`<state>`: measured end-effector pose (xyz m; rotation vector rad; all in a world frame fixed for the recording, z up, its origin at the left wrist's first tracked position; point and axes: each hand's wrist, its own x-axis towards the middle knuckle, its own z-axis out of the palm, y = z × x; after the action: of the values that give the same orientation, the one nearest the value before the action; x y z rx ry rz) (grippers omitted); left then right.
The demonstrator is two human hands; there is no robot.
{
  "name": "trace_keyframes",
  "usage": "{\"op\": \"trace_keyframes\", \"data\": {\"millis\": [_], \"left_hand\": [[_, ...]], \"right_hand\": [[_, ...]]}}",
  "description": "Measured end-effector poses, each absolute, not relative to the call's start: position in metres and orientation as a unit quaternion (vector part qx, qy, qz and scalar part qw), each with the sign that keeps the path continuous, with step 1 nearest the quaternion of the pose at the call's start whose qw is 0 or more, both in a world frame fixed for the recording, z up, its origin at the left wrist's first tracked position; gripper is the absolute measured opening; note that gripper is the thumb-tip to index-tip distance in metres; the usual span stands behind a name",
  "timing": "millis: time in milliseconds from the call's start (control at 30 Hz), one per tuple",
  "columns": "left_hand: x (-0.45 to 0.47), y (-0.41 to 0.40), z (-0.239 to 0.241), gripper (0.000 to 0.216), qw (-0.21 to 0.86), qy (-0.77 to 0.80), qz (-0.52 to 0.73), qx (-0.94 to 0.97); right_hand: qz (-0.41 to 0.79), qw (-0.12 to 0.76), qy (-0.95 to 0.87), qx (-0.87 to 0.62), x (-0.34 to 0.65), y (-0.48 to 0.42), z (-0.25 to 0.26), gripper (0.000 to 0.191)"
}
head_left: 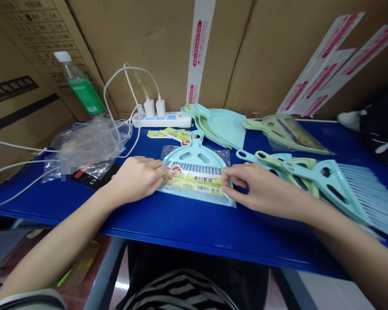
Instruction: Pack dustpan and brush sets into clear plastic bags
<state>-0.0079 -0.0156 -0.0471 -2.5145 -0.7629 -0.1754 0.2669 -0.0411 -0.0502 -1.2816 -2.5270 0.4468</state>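
A clear plastic bag [195, 181] lies flat on the blue table [187, 224], holding a light blue dustpan [195, 153], a small brush and a yellow-green label card [194, 181]. My left hand [137, 178] pinches the bag's left edge with curled fingers. My right hand [257, 187] pinches its right edge the same way. Both forearms reach in from the near side.
Loose blue and green brushes [326, 181] lie right of my right hand. Stacked dustpans [220, 125] and a bagged set [287, 133] sit behind. A power strip [163, 119] with chargers, spare label cards [173, 134], crumpled plastic bags [87, 144] and a bottle [80, 86] stand at back left, cardboard boxes behind.
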Motion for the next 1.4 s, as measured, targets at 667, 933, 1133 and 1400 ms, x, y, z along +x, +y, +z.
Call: {"op": "trace_keyframes", "data": {"millis": [667,933,1133,1400], "left_hand": [[-0.0067,-0.0156,-0.0487,0.024,0.227,-0.281,-0.06,-0.93],[-0.0061,-0.0166,-0.0493,0.025,0.201,-0.301,-0.042,-0.931],[-0.0058,-0.0165,-0.0496,0.027,0.198,-0.296,-0.063,-0.932],[-0.006,-0.0167,-0.0499,0.021,0.176,-0.323,-0.046,-0.929]], "right_hand": [[0.084,0.127,-0.85,-0.505,0.2626,-0.0417,-0.0548,0.031],[0.093,0.146,-0.85,-0.497,0.2629,-0.0413,-0.0538,0.028],[0.105,0.136,-0.839,-0.516,0.2631,-0.0431,-0.0508,0.017],[0.09,0.135,-0.838,-0.521,0.2639,-0.0423,-0.0531,0.015]]}}
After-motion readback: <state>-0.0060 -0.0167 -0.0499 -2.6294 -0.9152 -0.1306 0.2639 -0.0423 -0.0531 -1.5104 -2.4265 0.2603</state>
